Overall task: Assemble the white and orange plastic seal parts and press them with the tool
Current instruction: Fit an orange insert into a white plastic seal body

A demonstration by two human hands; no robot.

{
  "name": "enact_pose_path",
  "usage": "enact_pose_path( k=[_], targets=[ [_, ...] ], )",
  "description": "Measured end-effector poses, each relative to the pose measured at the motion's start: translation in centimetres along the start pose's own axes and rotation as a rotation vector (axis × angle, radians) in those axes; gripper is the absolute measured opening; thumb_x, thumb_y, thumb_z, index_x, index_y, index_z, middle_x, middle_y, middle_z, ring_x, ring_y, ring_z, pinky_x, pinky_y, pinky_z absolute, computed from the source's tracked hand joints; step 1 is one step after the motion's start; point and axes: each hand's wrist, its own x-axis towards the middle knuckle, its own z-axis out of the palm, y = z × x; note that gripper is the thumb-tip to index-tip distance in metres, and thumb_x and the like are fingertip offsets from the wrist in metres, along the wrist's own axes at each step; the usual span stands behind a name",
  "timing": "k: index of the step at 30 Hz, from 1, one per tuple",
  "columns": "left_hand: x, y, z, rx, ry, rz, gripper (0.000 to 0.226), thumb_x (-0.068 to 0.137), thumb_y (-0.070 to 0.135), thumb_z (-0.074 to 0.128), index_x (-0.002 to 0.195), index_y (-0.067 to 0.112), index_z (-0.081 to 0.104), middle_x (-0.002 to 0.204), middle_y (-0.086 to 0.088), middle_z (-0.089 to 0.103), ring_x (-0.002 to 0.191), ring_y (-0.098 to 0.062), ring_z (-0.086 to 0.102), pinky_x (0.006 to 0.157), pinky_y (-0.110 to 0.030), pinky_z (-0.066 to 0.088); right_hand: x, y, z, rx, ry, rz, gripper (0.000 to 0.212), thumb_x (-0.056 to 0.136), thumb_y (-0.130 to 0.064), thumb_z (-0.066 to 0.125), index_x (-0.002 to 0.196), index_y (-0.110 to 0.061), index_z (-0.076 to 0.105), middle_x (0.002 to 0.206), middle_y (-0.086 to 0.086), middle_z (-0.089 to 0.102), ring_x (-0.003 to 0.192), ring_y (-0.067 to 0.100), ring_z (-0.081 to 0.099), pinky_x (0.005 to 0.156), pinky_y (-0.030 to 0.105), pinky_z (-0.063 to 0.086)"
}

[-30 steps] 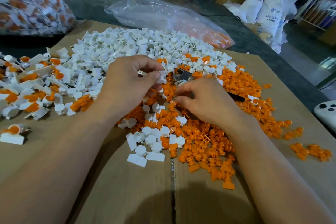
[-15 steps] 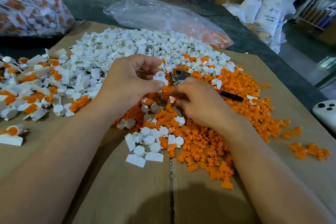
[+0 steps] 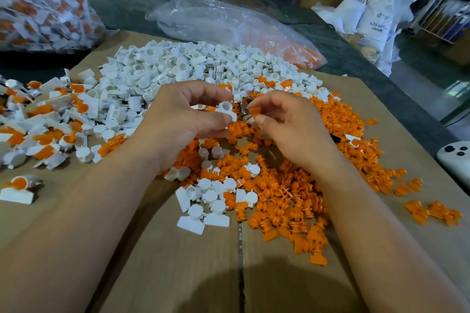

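Observation:
My left hand [image 3: 183,119] pinches a white seal part [image 3: 227,109] between thumb and fingers, its cup facing up. My right hand [image 3: 292,124] pinches a small orange seal part [image 3: 254,111] just right of the white one, a short gap between them. Both hands hover above the pile of orange parts [image 3: 292,195]. The metal pressing tool [image 3: 244,112] lies mostly hidden behind the two hands; only a shiny bit shows between them. A heap of white parts [image 3: 193,66] lies behind the hands.
Assembled white-and-orange seals [image 3: 45,119] lie spread at the left of the cardboard sheet [image 3: 178,262]. A clear bag of finished seals [image 3: 38,2] stands far left, another plastic bag [image 3: 229,25] behind the heap. A white device [image 3: 455,157] sits at the right edge.
My right hand has left the orange pile and risen with an orange part pinched in it. My left hand has lifted the white part a little toward it.

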Motion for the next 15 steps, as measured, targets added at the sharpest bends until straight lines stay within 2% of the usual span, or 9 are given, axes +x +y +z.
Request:
enact_pose_path(
  k=[2,4,9,12,15],
  targets=[
    [-0.1,0.1,0.0,-0.013,-0.003,-0.009,0.027,0.061,0.0,0.075,0.076,0.022,0.075,0.101,-0.005,0.068,0.073,-0.017,0.07,0.064,-0.023,0.056,-0.1,-0.3,0.1,0.143,0.023,0.024,0.027,0.087,-0.005,0.058,0.081,-0.031,0.054,0.082,-0.006,0.06,0.078,0.013,0.066,0.072,0.031,0.053],
    [-0.2,0.2,0.1,-0.01,0.007,-0.012,0.027,0.05,0.014,0.076,0.075,0.024,0.076,0.1,-0.004,0.07,0.074,-0.02,0.07,0.069,-0.025,0.058,-0.2,-0.6,0.1,0.181,0.048,-0.015,0.028,0.085,-0.005,0.061,0.078,-0.031,0.054,0.078,-0.006,0.061,0.076,0.016,0.066,0.07,0.031,0.053],
    [-0.1,0.1,0.2,-0.073,-0.002,-0.025,0.038,0.04,0.025,0.076,0.077,0.016,0.069,0.069,-0.002,0.069,0.065,-0.016,0.067,0.067,-0.025,0.058,-0.5,-1.1,0.1,0.292,0.108,-0.068,0.023,0.08,-0.001,0.065,0.073,-0.022,0.062,0.065,-0.004,0.062,0.06,0.015,0.063,0.06,0.028,0.054],
    [-0.1,0.1,0.4,-0.051,-0.027,-0.028,0.043,0.037,0.027,0.077,0.079,0.018,0.071,0.08,-0.007,0.069,0.073,-0.017,0.067,0.069,-0.024,0.058,-0.6,-1.4,0.2,0.413,0.144,-0.052,0.019,0.08,0.002,0.065,0.076,-0.017,0.063,0.065,-0.001,0.064,0.06,0.014,0.066,0.057,0.023,0.055],
    [-0.2,0.1,0.6,-0.024,-0.051,-0.021,0.04,0.041,0.019,0.075,0.081,0.019,0.07,0.085,-0.011,0.067,0.073,-0.016,0.065,0.065,-0.019,0.055,-0.8,-1.7,0.3,0.442,0.142,-0.053,0.016,0.08,0.0,0.065,0.078,-0.016,0.062,0.07,0.0,0.066,0.06,0.01,0.066,0.056,0.022,0.055]
  ],
)
